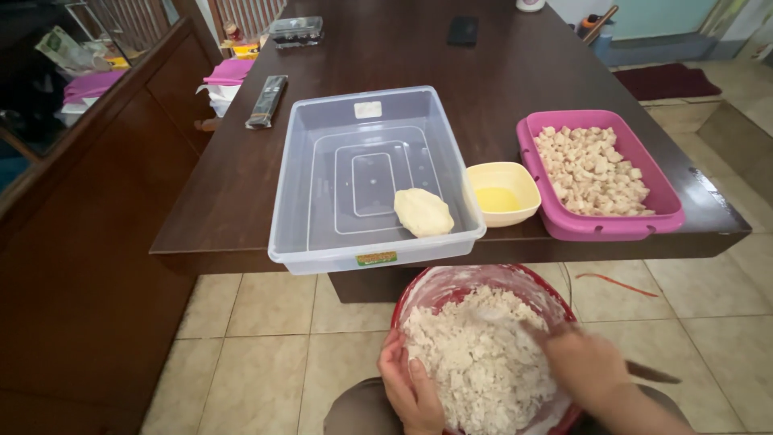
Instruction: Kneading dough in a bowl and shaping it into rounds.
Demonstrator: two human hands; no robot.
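Hands near: left hand (411, 391) grips red bowl (483, 278) rim; right hand (584, 362) clenched in crumbly dough (475, 354), nearer far bench (483, 80).

The round red plastic bowl (451, 283) runs off the bottom edge beneath both hands, and the blurred right hand (584, 364) hides its near rim.

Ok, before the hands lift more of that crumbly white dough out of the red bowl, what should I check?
1. Left hand steadies the red round bowl at its rim: ok.
2. Right hand is in the crumbly white dough: ok.
3. Clear plastic tray has room beside its pale oval dough piece: ok.
4. Small yellow dish upright: ok.
5. Pink tray of cubes overhangs the table edge: not ok.
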